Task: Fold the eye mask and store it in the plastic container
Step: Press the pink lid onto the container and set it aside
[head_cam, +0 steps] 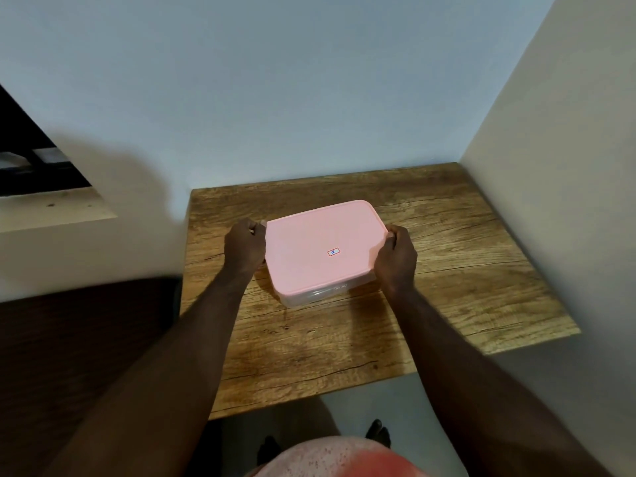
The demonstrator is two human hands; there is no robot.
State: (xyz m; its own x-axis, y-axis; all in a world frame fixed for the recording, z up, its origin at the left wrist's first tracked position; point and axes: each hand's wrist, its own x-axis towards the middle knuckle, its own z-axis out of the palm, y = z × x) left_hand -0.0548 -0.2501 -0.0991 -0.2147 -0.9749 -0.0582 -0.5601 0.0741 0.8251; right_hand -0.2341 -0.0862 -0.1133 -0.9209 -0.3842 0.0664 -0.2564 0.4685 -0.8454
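Observation:
A clear plastic container (309, 296) with a pink lid (320, 246) stands on the wooden table (447, 256), lid in place. A small red-framed sticker sits on the lid. My left hand (244, 247) grips the lid's left edge, fingers curled. At the lid's right edge, my right hand (395, 258) holds on with the thumb on top. The eye mask is not in sight; the cloudy container wall hides whatever is inside.
The table stands in a corner, with a white wall (309, 98) behind it and another wall (568, 166) on the right. A dark surface (86, 339) lies left of the table. My feet (377, 433) show on the floor below the front edge.

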